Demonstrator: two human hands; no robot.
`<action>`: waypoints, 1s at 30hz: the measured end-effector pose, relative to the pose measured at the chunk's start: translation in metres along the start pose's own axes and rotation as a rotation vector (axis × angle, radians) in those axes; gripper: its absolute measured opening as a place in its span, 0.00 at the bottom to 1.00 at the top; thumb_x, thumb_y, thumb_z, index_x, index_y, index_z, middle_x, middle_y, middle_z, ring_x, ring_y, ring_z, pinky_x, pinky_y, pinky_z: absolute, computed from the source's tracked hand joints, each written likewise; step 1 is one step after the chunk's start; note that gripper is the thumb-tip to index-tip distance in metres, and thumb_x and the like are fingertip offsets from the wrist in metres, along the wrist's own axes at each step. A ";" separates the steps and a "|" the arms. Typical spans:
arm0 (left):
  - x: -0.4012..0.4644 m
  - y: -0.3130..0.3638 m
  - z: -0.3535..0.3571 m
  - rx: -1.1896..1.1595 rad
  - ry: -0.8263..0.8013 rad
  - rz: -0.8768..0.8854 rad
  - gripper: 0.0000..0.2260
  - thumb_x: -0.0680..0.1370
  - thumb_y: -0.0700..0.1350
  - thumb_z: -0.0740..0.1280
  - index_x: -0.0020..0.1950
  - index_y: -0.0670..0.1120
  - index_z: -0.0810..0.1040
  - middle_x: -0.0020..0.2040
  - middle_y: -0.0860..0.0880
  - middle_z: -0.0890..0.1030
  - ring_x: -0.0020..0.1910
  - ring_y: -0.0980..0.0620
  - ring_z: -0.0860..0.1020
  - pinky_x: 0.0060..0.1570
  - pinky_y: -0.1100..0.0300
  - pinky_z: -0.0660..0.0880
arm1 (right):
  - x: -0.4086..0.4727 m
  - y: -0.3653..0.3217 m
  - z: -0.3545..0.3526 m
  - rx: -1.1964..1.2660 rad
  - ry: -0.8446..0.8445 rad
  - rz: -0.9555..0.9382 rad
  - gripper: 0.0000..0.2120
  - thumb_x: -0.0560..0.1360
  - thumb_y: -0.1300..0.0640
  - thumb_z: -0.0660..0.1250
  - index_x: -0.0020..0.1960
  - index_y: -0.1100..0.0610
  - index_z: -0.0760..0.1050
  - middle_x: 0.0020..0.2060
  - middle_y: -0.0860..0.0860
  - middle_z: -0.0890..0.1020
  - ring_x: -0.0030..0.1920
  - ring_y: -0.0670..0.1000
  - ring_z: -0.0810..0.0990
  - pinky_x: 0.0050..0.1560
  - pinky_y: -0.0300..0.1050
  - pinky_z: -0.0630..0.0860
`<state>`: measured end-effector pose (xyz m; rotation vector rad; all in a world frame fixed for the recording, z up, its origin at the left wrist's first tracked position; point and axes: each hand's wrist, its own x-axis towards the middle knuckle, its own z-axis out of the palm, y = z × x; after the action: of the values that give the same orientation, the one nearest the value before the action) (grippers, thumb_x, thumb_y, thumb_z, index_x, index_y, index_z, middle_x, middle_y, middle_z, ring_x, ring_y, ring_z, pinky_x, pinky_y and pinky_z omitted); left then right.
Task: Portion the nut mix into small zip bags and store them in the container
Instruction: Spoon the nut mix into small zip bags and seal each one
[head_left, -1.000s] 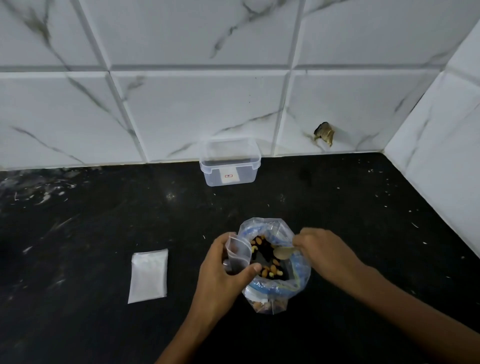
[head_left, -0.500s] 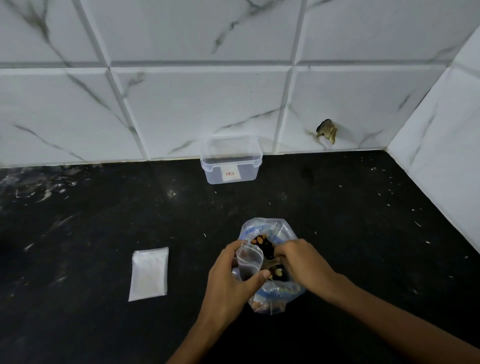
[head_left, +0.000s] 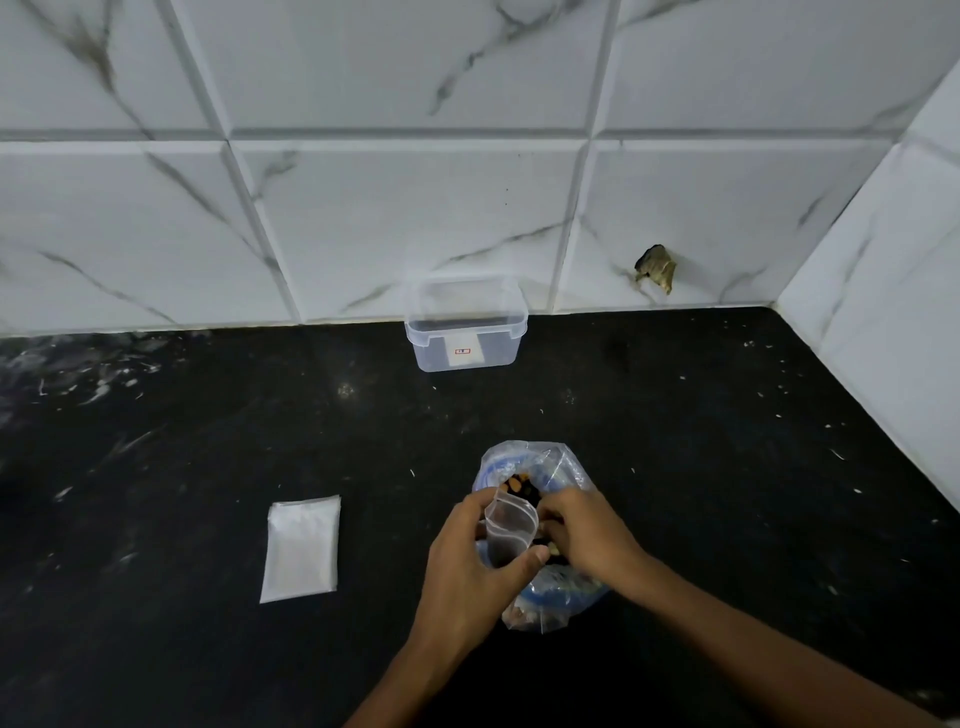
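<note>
My hands meet low in the middle of the view, over the big bag of nut mix (head_left: 540, 462). My left hand (head_left: 467, 566) is curled round a small zip bag (head_left: 511, 525), thumb across its lower front and fingers behind, holding it upright with its mouth open. My right hand (head_left: 587, 535) is closed with the fingertips drawn together at the mouth of that little bag; a few pale nuts show under the fingers, though whether I grip a spoon or only the nuts I cannot tell from here.

By size, the black table (head_left: 182, 441) carries everything, with the white marble-look tiled wall (head_left: 363, 208) behind and to the right. The clear plastic container (head_left: 465, 332) stands open against the wall, well apart from my hands and straight beyond them. The big bag sits on the table under both hands, its plastic rolled open round dark and orange pieces. A flat white pouch (head_left: 301, 548) lies on the table to my left, apart from the bag. The small zip bag is touching my left palm and just beside my right fingertips.

I judge this to be the filling step, early on, since the container looks to hold no bags yet. Next I should let the nuts drop cleanly inside the small bag, keeping its mouth wide, so nothing spills on the table.
</note>
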<state>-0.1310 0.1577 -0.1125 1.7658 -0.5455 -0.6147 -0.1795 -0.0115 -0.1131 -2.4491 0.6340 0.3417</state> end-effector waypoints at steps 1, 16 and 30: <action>0.000 0.000 0.000 0.003 -0.006 -0.001 0.25 0.68 0.50 0.78 0.62 0.59 0.74 0.57 0.56 0.80 0.55 0.61 0.80 0.52 0.60 0.80 | 0.001 0.000 -0.002 0.032 -0.018 0.024 0.06 0.79 0.58 0.63 0.49 0.53 0.80 0.43 0.46 0.81 0.44 0.41 0.79 0.46 0.38 0.76; 0.000 0.009 -0.020 0.000 0.030 0.030 0.22 0.72 0.46 0.77 0.60 0.61 0.74 0.56 0.56 0.80 0.53 0.62 0.80 0.46 0.70 0.76 | -0.019 0.011 -0.046 0.374 -0.032 0.149 0.07 0.78 0.60 0.64 0.48 0.55 0.81 0.39 0.52 0.82 0.33 0.43 0.77 0.33 0.34 0.74; 0.016 0.028 -0.019 0.114 0.118 0.096 0.26 0.68 0.53 0.78 0.62 0.60 0.71 0.54 0.59 0.81 0.51 0.63 0.81 0.50 0.53 0.82 | -0.057 -0.036 -0.126 0.416 0.116 -0.038 0.08 0.78 0.61 0.66 0.46 0.54 0.83 0.33 0.50 0.82 0.26 0.41 0.74 0.28 0.34 0.71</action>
<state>-0.1078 0.1536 -0.0837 1.8586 -0.5894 -0.4165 -0.1970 -0.0400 0.0261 -2.0876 0.6341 0.0439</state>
